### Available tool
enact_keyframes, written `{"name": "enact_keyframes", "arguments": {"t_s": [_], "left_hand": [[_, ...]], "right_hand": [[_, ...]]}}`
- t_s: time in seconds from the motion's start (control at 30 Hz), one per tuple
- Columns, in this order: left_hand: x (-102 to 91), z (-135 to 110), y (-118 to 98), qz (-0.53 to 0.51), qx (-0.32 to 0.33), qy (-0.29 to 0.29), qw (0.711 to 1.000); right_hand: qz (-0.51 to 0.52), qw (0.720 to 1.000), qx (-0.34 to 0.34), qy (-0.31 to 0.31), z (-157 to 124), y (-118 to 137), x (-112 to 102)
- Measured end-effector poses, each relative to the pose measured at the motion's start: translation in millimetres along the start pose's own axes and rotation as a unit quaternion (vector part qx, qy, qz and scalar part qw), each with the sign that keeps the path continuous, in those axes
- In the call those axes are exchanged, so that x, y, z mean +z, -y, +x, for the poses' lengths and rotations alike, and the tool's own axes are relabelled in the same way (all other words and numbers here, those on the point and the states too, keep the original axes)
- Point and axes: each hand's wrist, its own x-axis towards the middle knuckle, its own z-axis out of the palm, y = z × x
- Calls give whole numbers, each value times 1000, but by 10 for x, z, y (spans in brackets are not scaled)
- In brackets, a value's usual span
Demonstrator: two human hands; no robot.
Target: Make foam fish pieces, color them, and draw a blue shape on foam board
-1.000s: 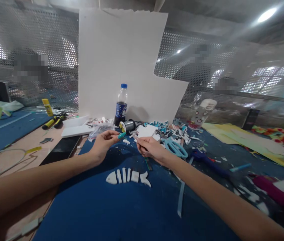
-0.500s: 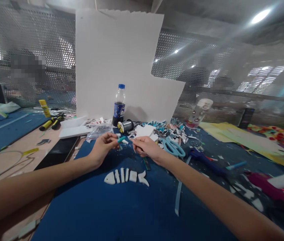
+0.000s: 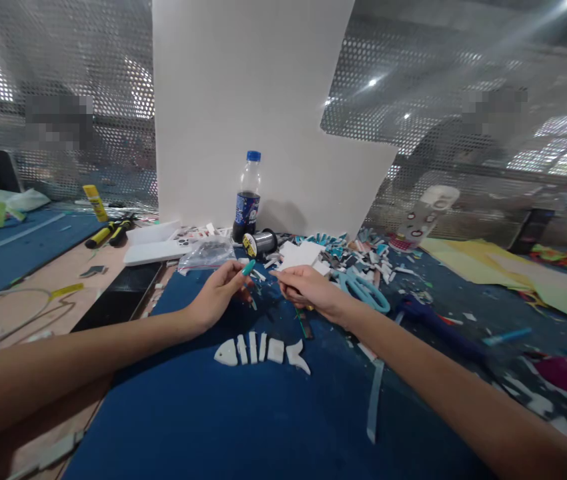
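My left hand [image 3: 221,293] is closed in a pinch, with a small, pointed teal piece [image 3: 248,268] at its thumb tip. Facing it across a narrow gap, my right hand [image 3: 308,288] has thumb and forefinger pressed together; whatever lies between them is too small to make out. Below both hands, white flat pieces lie in a row shaped like a fish skeleton: a head piece [image 3: 226,353] with a small eye hole, several narrow strips [image 3: 253,348], a squarish piece [image 3: 276,351] and a forked tail piece [image 3: 298,357].
Behind my hands are a spool of thin line [image 3: 261,244], a cola bottle [image 3: 247,200] and a plastic bag [image 3: 208,253]. Light-blue scissors [image 3: 366,291] and heaped scraps [image 3: 358,257] lie to the right. Yellow-handled tools [image 3: 101,237] rest on the left.
My hands have drawn slightly apart, and the teal piece now points more upward. The camera view has shifted down and left. The fish-shaped row keeps its arrangement.
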Motion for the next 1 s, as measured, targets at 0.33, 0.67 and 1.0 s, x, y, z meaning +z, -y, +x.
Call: {"name": "enact_keyframes", "arguments": {"t_s": [0.33, 0.67, 1.0], "left_hand": [[-9, -19, -16, 27, -38, 82, 996], [-12, -86, -90, 155, 72, 94, 981], [-21, -153, -96, 180, 136, 48, 973]], "right_hand": [[7, 1000, -21, -17, -5, -11, 19], [-13, 986, -113, -120, -97, -47, 279], [-18, 991, -118, -58, -198, 43, 374]]}}
